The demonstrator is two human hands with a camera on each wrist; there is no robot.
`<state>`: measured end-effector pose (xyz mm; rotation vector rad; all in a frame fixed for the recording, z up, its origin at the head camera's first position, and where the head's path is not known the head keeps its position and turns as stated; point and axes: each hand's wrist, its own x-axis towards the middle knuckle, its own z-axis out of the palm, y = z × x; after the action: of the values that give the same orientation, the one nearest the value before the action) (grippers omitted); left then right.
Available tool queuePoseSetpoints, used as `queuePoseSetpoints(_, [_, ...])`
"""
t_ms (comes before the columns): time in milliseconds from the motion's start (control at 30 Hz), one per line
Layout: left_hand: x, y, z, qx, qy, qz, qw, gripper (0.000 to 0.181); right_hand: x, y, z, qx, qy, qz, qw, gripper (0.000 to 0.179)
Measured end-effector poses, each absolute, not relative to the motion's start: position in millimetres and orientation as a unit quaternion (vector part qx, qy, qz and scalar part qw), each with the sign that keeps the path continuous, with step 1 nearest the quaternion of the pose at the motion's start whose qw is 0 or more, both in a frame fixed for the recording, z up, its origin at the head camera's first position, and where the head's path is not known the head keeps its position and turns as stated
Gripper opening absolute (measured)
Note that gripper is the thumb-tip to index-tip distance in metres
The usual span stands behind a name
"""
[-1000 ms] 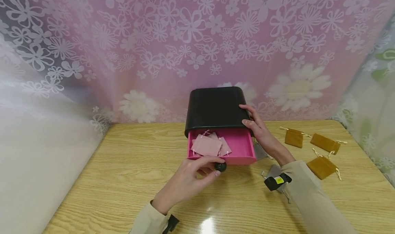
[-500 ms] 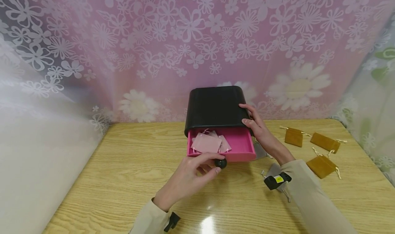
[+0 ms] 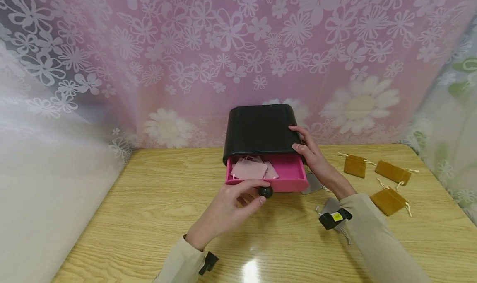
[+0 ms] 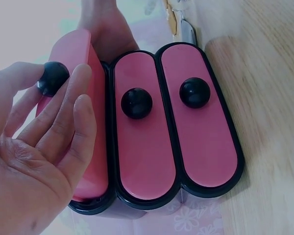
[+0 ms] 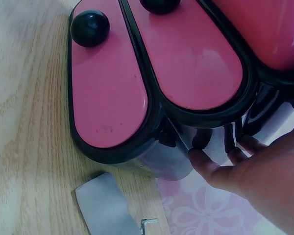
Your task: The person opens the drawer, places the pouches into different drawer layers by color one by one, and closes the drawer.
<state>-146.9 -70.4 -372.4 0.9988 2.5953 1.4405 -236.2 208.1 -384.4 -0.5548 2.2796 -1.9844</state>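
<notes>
This looks like a screened-off tabletop corner, homely in its dressing, though whether in a home or a studio cannot be told. Beyond the left hand [image 3: 227, 210] and right hand [image 3: 314, 158] hangs a pink flowered sheet [image 3: 231, 47] (rather like a shower curtain). A pale sheet [image 3: 48, 171] flanks the left hand's side, a leaf-printed sheet [image 3: 452, 121] the right's; beneath both lies a wood-grain table [image 3: 130, 216].

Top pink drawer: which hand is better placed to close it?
Probably the left hand: it holds the drawer by its black knob, while the right hand rests on the black cabinet.
</notes>
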Motion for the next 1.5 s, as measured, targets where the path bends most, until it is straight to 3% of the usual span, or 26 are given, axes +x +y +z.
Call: queuePoseSetpoints(1500, [-174, -69, -372, 0.31, 0.826, 0.471, 0.014, 0.03, -237, 209, -385, -0.176, 0.746, -0.641, 0.036, 0.055])
